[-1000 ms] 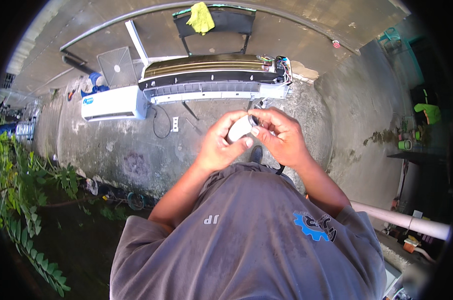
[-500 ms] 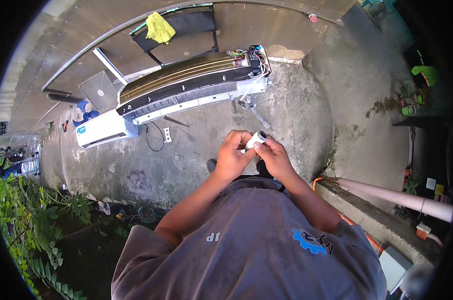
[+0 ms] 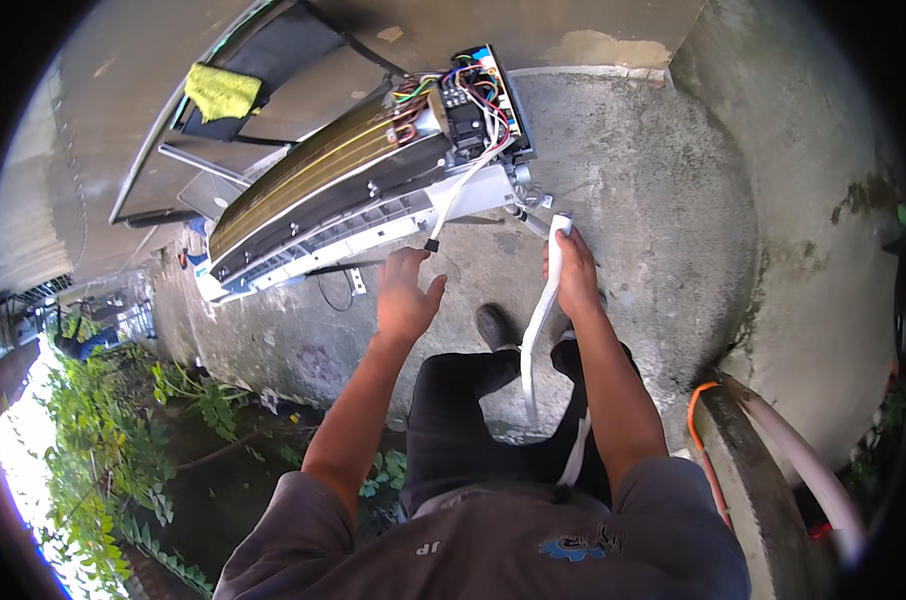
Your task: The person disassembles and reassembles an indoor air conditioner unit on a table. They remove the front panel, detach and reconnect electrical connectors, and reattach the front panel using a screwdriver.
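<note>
My right hand [image 3: 573, 275] grips a roll of white tape [image 3: 561, 226], and a long loose strip of white tape [image 3: 535, 335] hangs from it down past my leg. My left hand [image 3: 406, 295] is open, fingers spread, holding nothing, just below the dismantled air-conditioner unit [image 3: 343, 195] that lies on the concrete. The unit's cover is off: golden coil fins, copper tubes and a box of coloured wires [image 3: 468, 95] show at its right end. A white cable with a black tip [image 3: 453, 200] dangles from the unit just above my left hand.
A dark chair with a yellow cloth [image 3: 221, 90] stands behind the unit. Green plants [image 3: 103, 440] grow at the left below the slab. A low concrete ledge with an orange cable [image 3: 701, 445] and a white pipe [image 3: 808, 470] runs at my right.
My hands have parted: both held the tape roll close to my chest, now the right one holds it out near the unit, a long strip hangs, and the left hand is free.
</note>
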`<state>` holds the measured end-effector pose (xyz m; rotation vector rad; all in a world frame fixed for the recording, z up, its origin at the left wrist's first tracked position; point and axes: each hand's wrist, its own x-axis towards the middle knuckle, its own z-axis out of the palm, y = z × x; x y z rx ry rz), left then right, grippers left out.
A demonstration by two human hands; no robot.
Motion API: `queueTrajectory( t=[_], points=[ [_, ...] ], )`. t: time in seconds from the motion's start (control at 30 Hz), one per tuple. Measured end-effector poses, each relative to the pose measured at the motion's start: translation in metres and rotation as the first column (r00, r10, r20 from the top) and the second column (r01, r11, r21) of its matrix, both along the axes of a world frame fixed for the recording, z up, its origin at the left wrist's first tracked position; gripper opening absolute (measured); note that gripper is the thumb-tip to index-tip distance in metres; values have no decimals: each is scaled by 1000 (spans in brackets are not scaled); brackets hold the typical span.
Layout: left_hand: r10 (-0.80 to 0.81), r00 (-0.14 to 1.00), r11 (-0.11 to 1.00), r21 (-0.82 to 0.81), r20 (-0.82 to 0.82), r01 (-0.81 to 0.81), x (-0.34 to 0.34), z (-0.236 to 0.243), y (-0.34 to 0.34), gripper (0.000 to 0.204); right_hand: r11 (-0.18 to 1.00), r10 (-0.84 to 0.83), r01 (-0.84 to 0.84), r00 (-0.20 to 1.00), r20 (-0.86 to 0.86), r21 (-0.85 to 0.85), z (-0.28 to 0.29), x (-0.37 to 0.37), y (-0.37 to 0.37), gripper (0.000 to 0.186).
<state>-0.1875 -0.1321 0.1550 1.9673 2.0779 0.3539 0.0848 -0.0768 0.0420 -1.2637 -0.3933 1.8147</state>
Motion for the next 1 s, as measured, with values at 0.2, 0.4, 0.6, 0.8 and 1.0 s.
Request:
queueTrajectory(
  t=[0.2,0.4,0.6,0.8,1.0],
  points=[
    [-128,964,932,304,-235,198,-19,-89,56,84,962,202,-168,969,-144,217,-89,-60,11,28],
    [21,991,908,416,-134,37,-25,-136,59,102,922,253,-75,860,-443,379,-152,-105,50,29],
    [100,980,829,530,169,-176,-29,-166,55,41,673,304,9,908,-289,739,-187,-129,59,44],
    [161,968,603,757,194,-252,-15,-179,71,22,686,312,118,844,-436,718,-193,-158,63,52],
    [59,965,503,828,254,-249,-14,-187,83,30,684,366,139,784,-501,716,-190,-173,65,48]
  ],
)
